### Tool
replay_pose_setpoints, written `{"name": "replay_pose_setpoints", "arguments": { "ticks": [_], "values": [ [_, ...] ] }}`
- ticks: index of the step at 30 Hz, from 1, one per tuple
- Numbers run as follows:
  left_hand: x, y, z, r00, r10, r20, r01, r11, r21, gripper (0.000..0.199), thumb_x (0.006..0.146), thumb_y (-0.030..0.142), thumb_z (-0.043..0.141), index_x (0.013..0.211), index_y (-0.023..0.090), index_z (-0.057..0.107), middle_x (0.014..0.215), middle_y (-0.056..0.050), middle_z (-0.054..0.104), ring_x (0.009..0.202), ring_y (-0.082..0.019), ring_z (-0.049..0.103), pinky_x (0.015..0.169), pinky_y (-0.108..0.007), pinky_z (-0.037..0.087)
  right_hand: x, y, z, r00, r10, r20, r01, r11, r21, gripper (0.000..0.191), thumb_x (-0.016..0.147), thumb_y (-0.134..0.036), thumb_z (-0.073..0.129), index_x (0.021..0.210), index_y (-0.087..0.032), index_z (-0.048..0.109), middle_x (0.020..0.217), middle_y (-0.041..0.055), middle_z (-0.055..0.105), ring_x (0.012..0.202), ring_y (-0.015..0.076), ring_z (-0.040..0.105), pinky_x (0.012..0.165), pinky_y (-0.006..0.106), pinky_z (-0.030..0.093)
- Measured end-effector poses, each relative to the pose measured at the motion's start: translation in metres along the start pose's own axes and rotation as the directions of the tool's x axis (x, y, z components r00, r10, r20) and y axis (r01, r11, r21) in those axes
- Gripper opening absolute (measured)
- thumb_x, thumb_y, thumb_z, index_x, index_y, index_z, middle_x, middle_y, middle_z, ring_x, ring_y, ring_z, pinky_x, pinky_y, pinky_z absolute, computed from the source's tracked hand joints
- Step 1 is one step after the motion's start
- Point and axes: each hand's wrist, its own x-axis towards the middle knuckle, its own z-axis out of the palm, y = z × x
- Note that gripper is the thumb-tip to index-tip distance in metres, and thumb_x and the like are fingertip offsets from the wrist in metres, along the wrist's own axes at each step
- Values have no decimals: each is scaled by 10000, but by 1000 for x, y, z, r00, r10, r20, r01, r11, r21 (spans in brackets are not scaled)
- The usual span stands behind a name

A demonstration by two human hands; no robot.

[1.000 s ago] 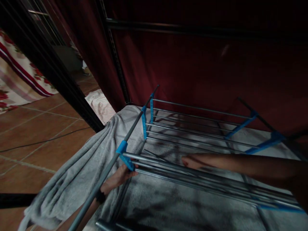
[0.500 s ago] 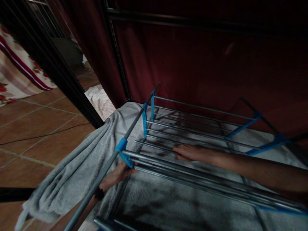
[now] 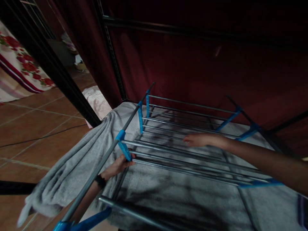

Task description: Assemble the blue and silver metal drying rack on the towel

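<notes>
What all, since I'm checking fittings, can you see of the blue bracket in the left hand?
The blue bracket looks like plastic: a collar around the grey side pole, with a narrow plate slanting down to the right. Metal tubes run rightward from that plate. The left hand's grip is closed around its lower end, partly hidden behind it. The bracket sits above the grey blanket.

Single head cam, above; looks fwd/down at rack (image 3: 168,149), close; red curtain (image 3: 192,70) bkgd.
</notes>
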Motion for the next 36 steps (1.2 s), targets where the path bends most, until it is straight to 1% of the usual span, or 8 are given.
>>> {"name": "replay_pose_setpoints", "arguments": {
  "ticks": [4, 8, 12, 17, 20, 26, 30, 36],
  "values": [
    [4, 10, -1, 997, -77, 10, 76, 996, 51, 373, 779, 516, 666, 999, 217, 627, 974, -79, 628, 970, -301, 588, 941, -451, 485, -75, -41, -46, 975, 190, -114, -188, 982, 34, 339, 830, -466, 630, 1009, -209, 758, 951, 50, 752, 826, 225, 673, 747, 314, 521],
    [6, 23, -3, 995, -89, 38, 88, 996, 31, 352, 759, 555, 677, 924, 246, 642, 884, -60, 651, 909, -291, 578, 880, -404, 485, -153, -118, -46, 886, 245, -395, -144, 953, 268, 407, 881, -540, 614, 1130, -244, 743, 1012, 70, 741, 920, 255, 688, 767, 341, 546],
    [4, 40, -4, 992, -117, 36, 117, 993, 13, 385, 732, 603, 688, 910, 264, 652, 894, -55, 669, 930, -293, 576, 873, -391, 484, -191, -160, 12, 965, 244, -100, -165, 855, 493, 334, 923, -506, 578, 1053, -258, 760, 961, 67, 745, 903, 234, 701, 806, 336, 577],
    [1, 43, -1, 992, -127, -28, 125, 991, -39, 408, 683, 613, 722, 884, 268, 643, 825, -27, 641, 847, -271, 565, 829, -394, 488, -169, -120, 110, 986, 163, -41, -155, 976, 150, 435, 945, -285, 496, 1360, -218, 609, 1458, 89, 556, 1330, 249, 526, 1156, 423, 395],
    [1, 35, 4, 986, -127, -108, 118, 989, -83, 454, 651, 593, 748, 912, 237, 647, 827, -27, 634, 855, -264, 572, 848, -399, 486, -139, -93, 144, 982, 181, -58, -182, 983, -16, 577, 925, -208, 476, 1500, -172, 448, 1596, 119, 381, 1454, 255, 377, 1204, 436, 323],
    [-1, 30, 10, 975, -113, -190, 92, 989, -115, 517, 641, 589, 761, 962, 200, 646, 960, -55, 642, 953, -261, 583, 930, -412, 472, -84, -102, 150, 987, -39, -157, -18, 938, -346, 538, 903, -57, 368, 1398, -171, 544, 1396, 146, 574, 1283, 257, 525, 1096, 473, 414],
    [-2, 33, 9, 978, -90, -189, 61, 986, -154, 482, 646, 563, 783, 939, 201, 656, 940, -49, 652, 929, -246, 587, 920, -407, 480, -54, -113, 147, 967, 114, -228, -188, 923, -336, 547, 943, -134, 387, 1489, -139, 434, 1425, 176, 561, 1248, 277, 574, 1035, 449, 459],
    [0, 30, 12, 983, -72, -168, 38, 979, -199, 455, 643, 564, 789, 867, 192, 653, 916, -53, 685, 923, -248, 615, 911, -400, 489, -37, -108, 144, 965, 220, -139, -250, 935, -253, 362, 1006, -210, 351, 1256, -194, 612, 1235, 120, 689, 1093, 254, 673, 886, 363, 513]
  ]
}}
